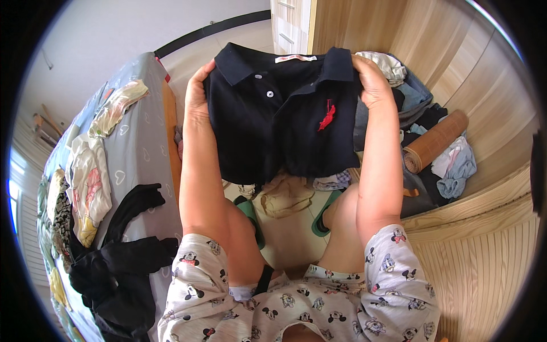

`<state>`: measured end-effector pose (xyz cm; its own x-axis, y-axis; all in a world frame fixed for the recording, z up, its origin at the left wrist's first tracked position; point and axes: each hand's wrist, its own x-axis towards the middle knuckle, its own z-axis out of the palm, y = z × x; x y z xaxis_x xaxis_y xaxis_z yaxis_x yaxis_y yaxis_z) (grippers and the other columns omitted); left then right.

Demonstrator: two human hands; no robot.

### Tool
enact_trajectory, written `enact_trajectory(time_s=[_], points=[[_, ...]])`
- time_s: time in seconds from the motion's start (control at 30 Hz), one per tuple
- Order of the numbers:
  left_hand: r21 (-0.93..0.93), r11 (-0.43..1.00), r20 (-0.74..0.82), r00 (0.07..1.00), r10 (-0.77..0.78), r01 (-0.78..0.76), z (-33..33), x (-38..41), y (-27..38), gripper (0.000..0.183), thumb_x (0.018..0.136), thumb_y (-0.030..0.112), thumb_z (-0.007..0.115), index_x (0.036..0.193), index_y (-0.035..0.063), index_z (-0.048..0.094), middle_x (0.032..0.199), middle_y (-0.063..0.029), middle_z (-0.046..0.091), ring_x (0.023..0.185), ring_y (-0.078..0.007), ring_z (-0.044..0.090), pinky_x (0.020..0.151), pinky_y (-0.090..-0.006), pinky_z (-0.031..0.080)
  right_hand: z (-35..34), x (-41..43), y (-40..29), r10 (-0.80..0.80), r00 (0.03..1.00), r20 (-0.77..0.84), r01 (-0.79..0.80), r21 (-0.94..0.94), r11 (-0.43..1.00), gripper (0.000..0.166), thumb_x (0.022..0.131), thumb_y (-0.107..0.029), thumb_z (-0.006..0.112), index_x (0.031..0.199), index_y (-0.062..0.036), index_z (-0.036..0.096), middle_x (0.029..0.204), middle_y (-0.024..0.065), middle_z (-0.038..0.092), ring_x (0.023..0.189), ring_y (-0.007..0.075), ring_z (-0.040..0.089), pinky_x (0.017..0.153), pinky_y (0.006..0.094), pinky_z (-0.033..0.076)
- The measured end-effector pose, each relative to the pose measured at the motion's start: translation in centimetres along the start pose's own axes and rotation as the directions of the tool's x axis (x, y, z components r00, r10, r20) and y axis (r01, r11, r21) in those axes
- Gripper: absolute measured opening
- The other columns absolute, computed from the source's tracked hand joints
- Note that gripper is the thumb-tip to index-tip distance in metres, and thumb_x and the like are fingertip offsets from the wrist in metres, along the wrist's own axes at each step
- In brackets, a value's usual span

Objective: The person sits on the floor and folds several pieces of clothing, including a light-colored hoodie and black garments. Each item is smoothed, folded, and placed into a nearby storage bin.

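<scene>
A dark navy polo shirt (282,124) hangs stretched between my two hands, its collar at the top and its front towards me. My left hand (199,90) grips it at the left shoulder, with the fingers partly behind the cloth. On the other side, my right hand (372,81) holds the right shoulder beside the collar. The placket is partly undone, showing white buttons, and a red embroidered emblem lies on the chest. The shirt's lower part sags or folds back underneath, so its hem cannot be made out.
Beige cloth (287,196) and checked cloth (332,181) lie on the floor between my green slippers. To the left, a bed (145,141) bears a black garment (124,278) and printed clothes. At right, a wooden cabinet (483,188) holds piled clothes and a rolled brown mat (436,141).
</scene>
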<state>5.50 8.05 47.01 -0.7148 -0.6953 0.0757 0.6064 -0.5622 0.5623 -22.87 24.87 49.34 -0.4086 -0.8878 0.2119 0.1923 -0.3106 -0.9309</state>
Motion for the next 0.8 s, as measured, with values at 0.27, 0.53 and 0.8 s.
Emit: enact_trajectory(time_s=[0.27, 0.53, 0.8], points=[[0.785, 0.530, 0.019, 0.868, 0.497, -0.321, 3.5, 0.1, -0.3, 0.033, 0.083, 0.026, 0.069, 0.091, -0.0065, 0.067, 0.077, -0.0054, 0.067, 0.068, -0.0110, 0.061, 0.064, -0.0239, 0.048, 1.2, 0.3, -0.9, -0.400, 0.905, -0.146, 0.078, -0.867, 0.493, 0.032, 0.076, -0.025, 0.059, 0.063, 0.0050, 0.056, 0.049, 0.0144, 0.044, 0.050, 0.0126, 0.050, 0.051, 0.0340, 0.041], [0.914, -0.178, 0.396, 0.705, 0.588, -0.364, 7.0, 0.3, -3.2, 0.041, 0.082, 0.037, 0.066, 0.085, -0.0039, 0.068, 0.063, -0.0163, 0.065, 0.061, -0.0160, 0.064, 0.057, -0.0301, 0.048, 4.8, -0.9, -0.4, -0.183, 0.976, -0.116, 0.154, -0.228, 0.962, 0.021, 0.082, -0.016, 0.062, 0.070, 0.0021, 0.062, 0.057, -0.0018, 0.053, 0.048, 0.0064, 0.048, 0.043, 0.0222, 0.036], [0.871, -0.159, 0.492, 0.821, 0.290, -0.466, 8.0, 0.0, -5.2, 0.049, 0.076, 0.042, 0.073, 0.092, -0.0033, 0.063, 0.072, -0.0136, 0.063, 0.065, -0.0154, 0.058, 0.062, -0.0316, 0.047, 8.0, -0.3, 2.2, -0.358, 0.934, 0.000, 0.335, -0.358, 0.872, 0.022, 0.086, -0.014, 0.063, 0.093, 0.0062, 0.061, 0.079, 0.0121, 0.066, 0.065, 0.0143, 0.063, 0.061, 0.0266, 0.052]])
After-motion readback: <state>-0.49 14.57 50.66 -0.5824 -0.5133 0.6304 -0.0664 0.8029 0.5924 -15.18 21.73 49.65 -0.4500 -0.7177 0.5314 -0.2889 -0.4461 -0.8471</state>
